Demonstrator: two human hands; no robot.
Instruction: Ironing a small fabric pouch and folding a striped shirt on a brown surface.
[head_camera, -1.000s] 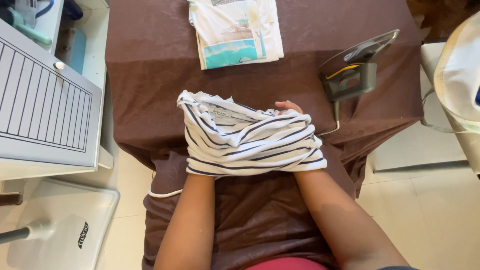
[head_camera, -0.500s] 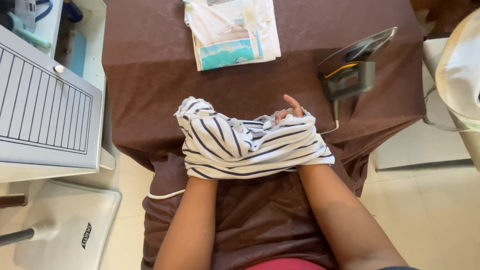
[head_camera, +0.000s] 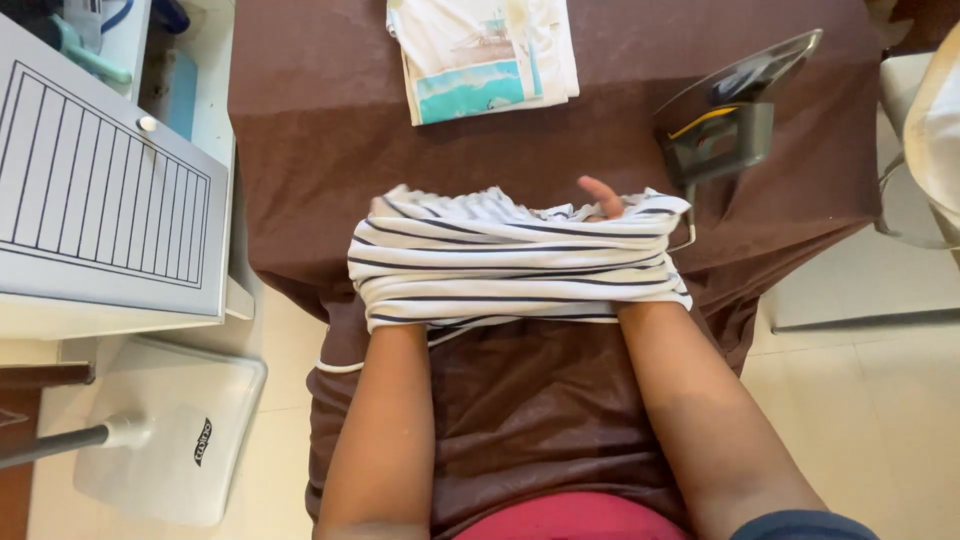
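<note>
Closest to the camera are two bare arms that reach forward over the table (head_camera: 300, 120), which wears a brown cloth; both arms go inside a white shirt with thin dark stripes (head_camera: 515, 265), and the shirt lies bunched up across the middle of the table; the left hand (head_camera: 385, 250) is all hidden under the cloth, so I cannot tell if it is open or closed, but it seems to push the shirt out from the inside, maybe to spread it wide; the right hand (head_camera: 620, 230) is mostly hidden too, and only one finger (head_camera: 600, 195) pokes up past the far edge of the shirt, so I cannot tell how it grips; the shirt looks stretched between the two arms, which keeps it flat and a bit tight; just past the shirt on the right, an iron (head_camera: 730, 115) stands tipped up on its back end, with its hot flat side off the cloth; far back in the middle lies a folded white cloth with a blue picture (head_camera: 485, 55), put well apart from the shirt; on the left, off the table, sits a white box with a grille (head_camera: 95, 195).
</note>
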